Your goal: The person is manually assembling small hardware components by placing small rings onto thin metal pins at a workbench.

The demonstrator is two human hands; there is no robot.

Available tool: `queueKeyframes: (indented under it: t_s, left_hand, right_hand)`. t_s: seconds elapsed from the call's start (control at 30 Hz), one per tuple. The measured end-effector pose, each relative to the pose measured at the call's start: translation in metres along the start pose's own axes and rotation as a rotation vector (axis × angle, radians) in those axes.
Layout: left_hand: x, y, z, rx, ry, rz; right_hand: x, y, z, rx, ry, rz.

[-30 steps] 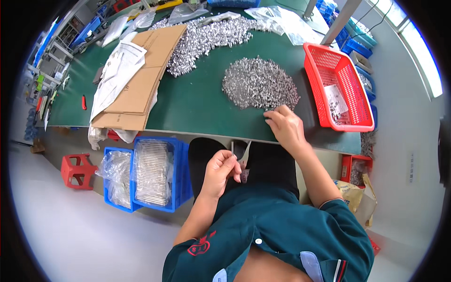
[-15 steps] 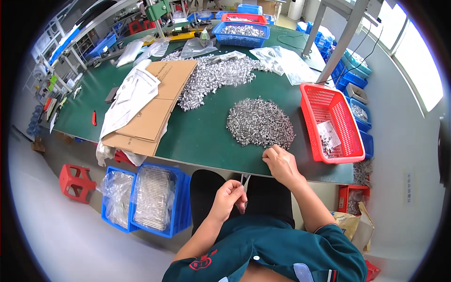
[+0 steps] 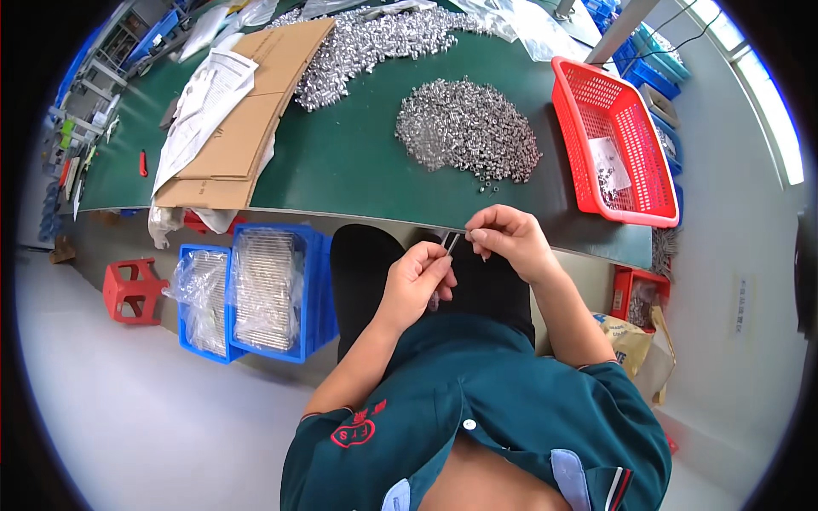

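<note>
Off the table's (image 3: 341, 170) near edge, two hands close together
The left hand (image 3: 415, 283) pinches a thin rod (image 3: 452, 244); just right of its tip, the right hand (image 3: 518, 244) has thumb and forefinger pressed together, any piece between them too small to tell. Farther off lies a metal heap (image 3: 469, 128), a red basket (image 3: 635, 219) to its right.

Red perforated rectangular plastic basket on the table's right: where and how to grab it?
Likely best by the rim at mid-length of both long sides, from above: the red perforated rectangular plastic basket stands open side up, its long rims uncovered. I'd keep it level; small grey pieces lie inside.
</note>
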State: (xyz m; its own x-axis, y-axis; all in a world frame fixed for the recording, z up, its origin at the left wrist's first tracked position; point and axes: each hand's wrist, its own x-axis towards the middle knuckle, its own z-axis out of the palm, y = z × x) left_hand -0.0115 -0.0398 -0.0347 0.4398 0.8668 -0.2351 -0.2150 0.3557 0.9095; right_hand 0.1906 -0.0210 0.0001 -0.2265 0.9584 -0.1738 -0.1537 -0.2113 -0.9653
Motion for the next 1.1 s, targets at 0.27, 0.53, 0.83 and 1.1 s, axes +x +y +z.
queueKeyframes:
  t_s: [0.27, 0.53, 0.83, 1.1]
  left_hand:
    - [-0.010, -0.003, 0.005, 0.084, 0.001, 0.028]
    - [-0.016, 0.002, 0.005, 0.138, -0.008, -0.019]
    - [-0.019, 0.009, 0.012, 0.350, 0.020, 0.203]
    - [-0.020, 0.011, 0.013, 0.292, 0.017, 0.162]
  right_hand:
    - [-0.012, 0.003, 0.003, -0.100, -0.029, 0.040]
    - [-0.028, -0.017, 0.012, -0.606, -0.014, -0.176]
    - [-0.033, -0.021, 0.011, -0.707, -0.030, -0.410]
    - [-0.033, -0.026, 0.020, -0.595, 0.012, -0.215]
